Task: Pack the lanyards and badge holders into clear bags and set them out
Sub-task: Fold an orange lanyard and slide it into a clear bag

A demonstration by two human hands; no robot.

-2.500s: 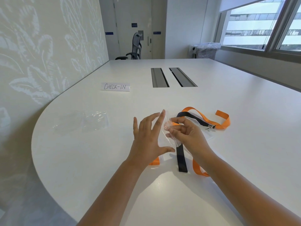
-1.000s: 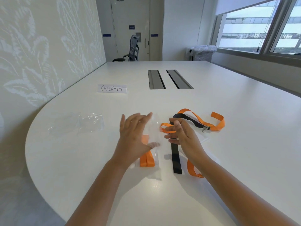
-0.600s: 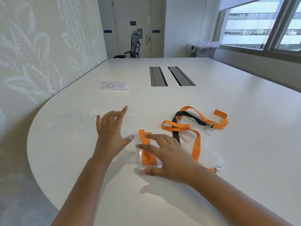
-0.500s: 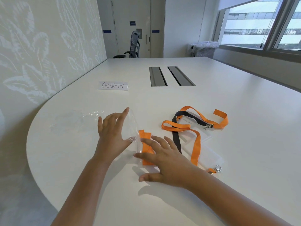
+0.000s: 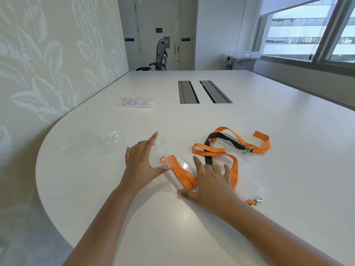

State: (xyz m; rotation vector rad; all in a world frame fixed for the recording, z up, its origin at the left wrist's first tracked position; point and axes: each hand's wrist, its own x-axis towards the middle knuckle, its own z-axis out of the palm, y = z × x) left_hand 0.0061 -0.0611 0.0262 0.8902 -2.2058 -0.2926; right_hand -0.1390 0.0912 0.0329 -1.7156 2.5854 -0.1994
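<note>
A clear bag holding a folded orange lanyard lies flat on the white table. My left hand pinches the bag's far end between thumb and fingers. My right hand lies flat with spread fingers on the bag's near end. To the right lie loose orange lanyards, a black lanyard and clear badge holders, one with a name card.
Spare clear bags lie at the left of the table. A paper sign reading CHECK-IN sits further back, beside two grey cable hatches. An office chair and a lined bin stand beyond the table.
The bagged orange lanyard went from held up between both hands to lying on the table. My right hand came down flat on it and slid right; my left hand kept the bag's far end.
</note>
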